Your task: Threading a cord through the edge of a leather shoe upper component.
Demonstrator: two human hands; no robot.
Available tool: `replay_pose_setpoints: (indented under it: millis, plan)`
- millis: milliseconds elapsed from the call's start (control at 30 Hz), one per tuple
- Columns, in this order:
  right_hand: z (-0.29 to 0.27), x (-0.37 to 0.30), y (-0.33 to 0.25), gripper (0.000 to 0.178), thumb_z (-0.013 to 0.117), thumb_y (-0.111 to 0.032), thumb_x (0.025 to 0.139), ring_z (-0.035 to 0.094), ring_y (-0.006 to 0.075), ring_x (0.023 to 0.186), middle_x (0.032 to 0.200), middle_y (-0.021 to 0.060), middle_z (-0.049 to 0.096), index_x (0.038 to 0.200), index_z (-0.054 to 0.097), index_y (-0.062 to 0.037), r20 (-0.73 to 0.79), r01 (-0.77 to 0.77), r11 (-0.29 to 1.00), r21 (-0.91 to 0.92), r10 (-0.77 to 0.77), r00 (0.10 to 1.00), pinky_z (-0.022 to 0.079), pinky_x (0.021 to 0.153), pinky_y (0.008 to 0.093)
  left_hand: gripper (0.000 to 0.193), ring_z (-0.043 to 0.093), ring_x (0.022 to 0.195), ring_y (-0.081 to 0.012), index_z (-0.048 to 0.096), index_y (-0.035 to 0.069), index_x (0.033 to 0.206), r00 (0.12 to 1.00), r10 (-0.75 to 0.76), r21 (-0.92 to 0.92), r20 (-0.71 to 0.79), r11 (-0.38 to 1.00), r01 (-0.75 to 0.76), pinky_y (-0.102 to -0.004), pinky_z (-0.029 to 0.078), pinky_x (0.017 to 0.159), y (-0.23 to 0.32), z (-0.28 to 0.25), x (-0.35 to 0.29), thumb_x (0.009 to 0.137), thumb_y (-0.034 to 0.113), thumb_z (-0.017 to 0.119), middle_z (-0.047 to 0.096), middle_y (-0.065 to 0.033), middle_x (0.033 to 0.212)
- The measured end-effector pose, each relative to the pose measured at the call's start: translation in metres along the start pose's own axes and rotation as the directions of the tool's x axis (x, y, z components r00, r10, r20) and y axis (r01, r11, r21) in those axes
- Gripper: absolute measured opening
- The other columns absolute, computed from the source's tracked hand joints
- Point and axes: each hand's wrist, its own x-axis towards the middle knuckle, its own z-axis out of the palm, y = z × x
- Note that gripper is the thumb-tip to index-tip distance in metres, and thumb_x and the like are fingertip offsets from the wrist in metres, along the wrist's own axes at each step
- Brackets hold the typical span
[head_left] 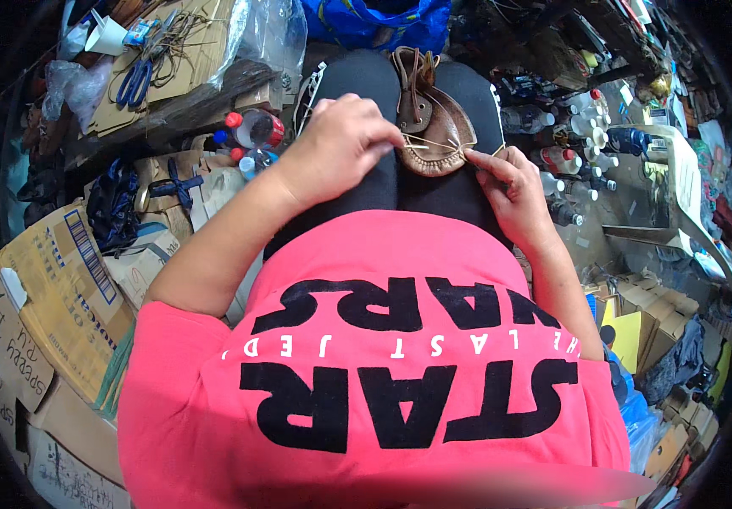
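A brown leather shoe upper (pixel 444 127) lies across my dark-trousered thighs, its rounded, gathered toe seam facing me. From that seam a pale thread (pixel 425 140) stretches to both sides. At the seam's left, my left hand (pixel 342 142) is closed, pinching the thread at its fingertips; whether a needle is there too I cannot make out. My right hand (pixel 512 188) pinches the thread by the toe's right edge, and a thin end sticks up past its fingers. A leather strap piece (pixel 414 106) hangs over the shoe's far part.
Plastic bottles (pixel 257 129) stand left of my legs, with several more bottles (pixel 557 159) at the right. Blue-handled scissors (pixel 135 83) rest on cardboard at the upper left. Cardboard boxes (pixel 69 280) fill the left side. A blue bag (pixel 374 25) sits beyond my knees.
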Motion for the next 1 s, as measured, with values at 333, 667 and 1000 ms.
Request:
replay_pose_setpoints:
  millis: [333,667,1000]
  plan:
    - [-0.012,0.015,0.018,0.044,0.050,0.015,0.073,0.050,0.0123,0.079,0.083,0.0022,0.048,0.104,0.069,-0.0087,0.198,-0.182,0.899,0.398,0.110,0.974,0.042,0.076,0.0232,0.018,0.052,0.081,-0.0221,0.071,0.020,0.089,0.995,0.042,-0.031,-0.087,0.999,-0.045,-0.0356,0.038,0.073,-0.007,0.030,0.029,0.076,0.008,0.067,0.054,-0.0011,0.079]
    - [-0.013,0.021,0.022,0.041,0.050,0.015,0.074,0.046,0.0113,0.079,0.081,0.0003,0.043,0.101,0.070,-0.0077,0.239,-0.201,0.882,0.425,0.105,0.965,0.039,0.077,0.0211,0.018,0.050,0.081,-0.0223,0.072,0.021,0.088,1.000,0.015,-0.042,-0.023,0.999,-0.016,-0.0357,0.037,0.074,-0.008,0.032,0.033,0.078,0.008,0.066,0.052,-0.0014,0.077]
    - [-0.012,0.020,0.022,0.042,0.048,0.016,0.075,0.046,0.0100,0.079,0.082,-0.0002,0.044,0.101,0.070,-0.0079,0.237,-0.210,0.858,0.469,0.106,0.966,0.040,0.077,0.0203,0.017,0.050,0.081,-0.0218,0.072,0.021,0.088,1.000,0.020,-0.075,-0.014,0.997,-0.021,-0.0352,0.037,0.073,-0.011,0.034,0.034,0.077,0.009,0.067,0.052,-0.0008,0.077]
